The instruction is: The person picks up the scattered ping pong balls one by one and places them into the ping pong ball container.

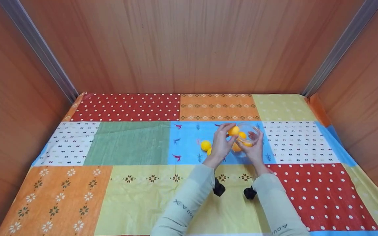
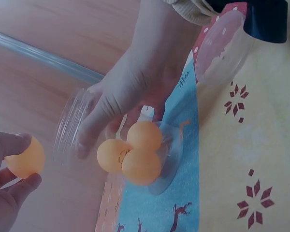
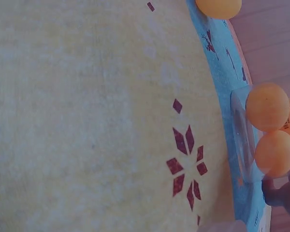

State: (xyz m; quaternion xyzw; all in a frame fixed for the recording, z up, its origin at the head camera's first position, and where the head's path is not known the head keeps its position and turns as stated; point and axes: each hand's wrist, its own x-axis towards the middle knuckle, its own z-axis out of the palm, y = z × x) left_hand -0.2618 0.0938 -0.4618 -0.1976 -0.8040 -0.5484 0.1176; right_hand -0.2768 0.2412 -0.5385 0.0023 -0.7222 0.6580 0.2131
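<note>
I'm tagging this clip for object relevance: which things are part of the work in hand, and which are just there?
In use:
- left hand pinching an orange ball
- right hand holding the clear cup
- balls in cup

Lying about:
- loose ball
- patchwork cloth

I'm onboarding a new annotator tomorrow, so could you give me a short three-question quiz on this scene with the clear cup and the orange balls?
1. True or false: the left hand pinches a small orange plastic ball.
2. How many orange balls show inside the clear plastic cup in the left wrist view?
3. Which hand grips the cup: A) left, B) right, C) neither?

Key:
1. True; it holds the ball beside the cup's rim.
2. Three.
3. B; the cup is tilted, its base on the patchwork tablecloth.
</note>
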